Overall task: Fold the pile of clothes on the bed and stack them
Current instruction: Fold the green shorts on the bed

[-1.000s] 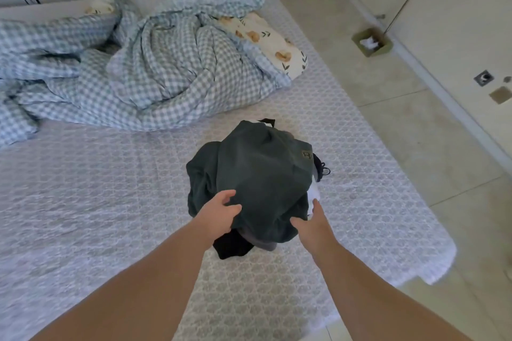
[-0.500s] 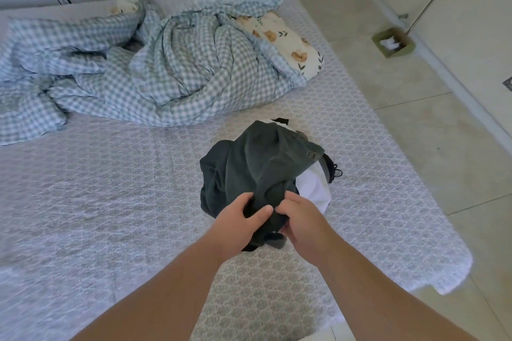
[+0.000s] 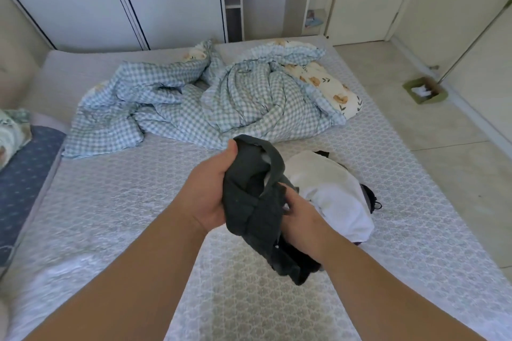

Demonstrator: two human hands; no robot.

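No readable text, labels, brands, numbers or signs anywhere in view; fabrics show only patterns, no lettering.

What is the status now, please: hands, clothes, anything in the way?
Left hand and right hand grip dark green garment. White garment on bed. Checked blanket behind, apart.

place: home bedroom | evidence: bed (image 3: 116,202), rumpled checked duvet (image 3: 221,108), white wardrobe doors (image 3: 110,3)

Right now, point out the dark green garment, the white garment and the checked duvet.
dark green garment (image 3: 250,202), head view, bunched middle between the hands
white garment (image 3: 336,196), head view, top fold
checked duvet (image 3: 238,108), head view, crumpled middle
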